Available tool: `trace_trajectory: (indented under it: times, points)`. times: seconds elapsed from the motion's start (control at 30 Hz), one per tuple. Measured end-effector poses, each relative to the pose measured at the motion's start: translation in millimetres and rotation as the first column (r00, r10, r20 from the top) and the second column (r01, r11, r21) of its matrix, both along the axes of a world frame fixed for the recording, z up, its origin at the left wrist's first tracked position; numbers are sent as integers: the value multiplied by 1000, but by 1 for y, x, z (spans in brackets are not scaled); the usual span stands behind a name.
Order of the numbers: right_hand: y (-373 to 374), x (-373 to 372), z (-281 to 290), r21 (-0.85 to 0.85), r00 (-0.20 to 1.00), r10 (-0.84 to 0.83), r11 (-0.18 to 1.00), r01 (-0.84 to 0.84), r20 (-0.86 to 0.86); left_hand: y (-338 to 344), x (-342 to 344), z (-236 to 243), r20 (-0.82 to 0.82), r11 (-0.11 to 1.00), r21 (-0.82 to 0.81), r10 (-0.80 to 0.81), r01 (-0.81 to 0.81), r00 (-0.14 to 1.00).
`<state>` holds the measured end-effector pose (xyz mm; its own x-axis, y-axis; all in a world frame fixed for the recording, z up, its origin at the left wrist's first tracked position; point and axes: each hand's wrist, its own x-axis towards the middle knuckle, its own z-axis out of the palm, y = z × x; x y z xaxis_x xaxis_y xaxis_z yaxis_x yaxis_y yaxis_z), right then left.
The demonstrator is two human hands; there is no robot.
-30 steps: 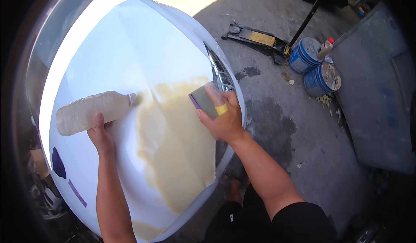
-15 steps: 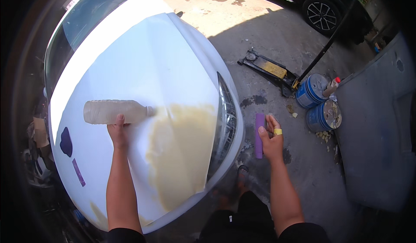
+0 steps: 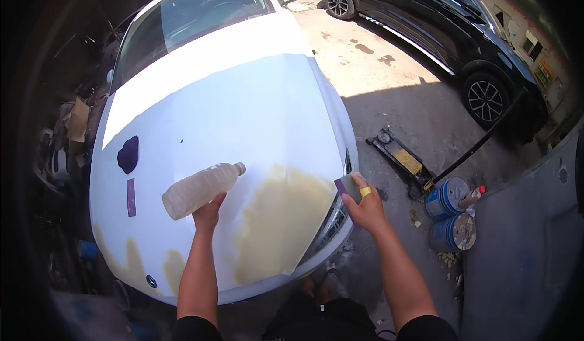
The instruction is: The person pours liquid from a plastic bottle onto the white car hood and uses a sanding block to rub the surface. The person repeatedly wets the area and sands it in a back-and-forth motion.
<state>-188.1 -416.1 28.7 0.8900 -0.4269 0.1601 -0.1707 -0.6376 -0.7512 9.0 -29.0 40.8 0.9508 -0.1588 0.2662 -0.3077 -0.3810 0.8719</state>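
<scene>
Left hand [image 3: 208, 215]: grip clamped on the translucent bottle [image 3: 201, 190] over the white hood [image 3: 243, 110]; long axis runs near-left to far-right, cap end far. Right hand [image 3: 368, 209]: grip clamped on the sanding block [image 3: 351, 186], right of the yellowish patch [image 3: 286, 219].

Far end of white hood [image 3: 237, 128] sun-bleached, nearer part shaded, fisheye-bent edges; dark, blurred rim

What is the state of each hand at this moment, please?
Left hand: closed, holding a cloudy plastic bottle.
Right hand: closed, holding a flat grey block with a purple edge.
</scene>
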Motion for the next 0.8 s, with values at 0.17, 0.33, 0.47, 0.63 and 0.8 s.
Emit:
trace_trajectory:
  times: [0.17, 0.33, 0.47, 0.63, 0.8]
  points:
    - [20, 116, 29, -306, 963, 262, 923, -233, 56, -4, -48, 38, -113, 905, -388, -235, 174, 966]
    - [52, 239, 34, -491, 929, 359, 795, -356, -92, 25, -57, 14, -433, 816, -578, -297, -9, 851]
    - [70, 284, 42, -499, 901, 384, 752, -431, -201, 30, -62, 3, -294, 974, -206, -158, 99, 943]
    - [100, 263, 54, -486, 932, 310, 795, -363, -188, 46, -67, 1, 112, 962, 121, -257, 244, 960]
    - [146, 116, 55, 147, 906, 423, 898, -414, -36, 32, -61, 37, 487, 834, 498, -496, 238, 719]
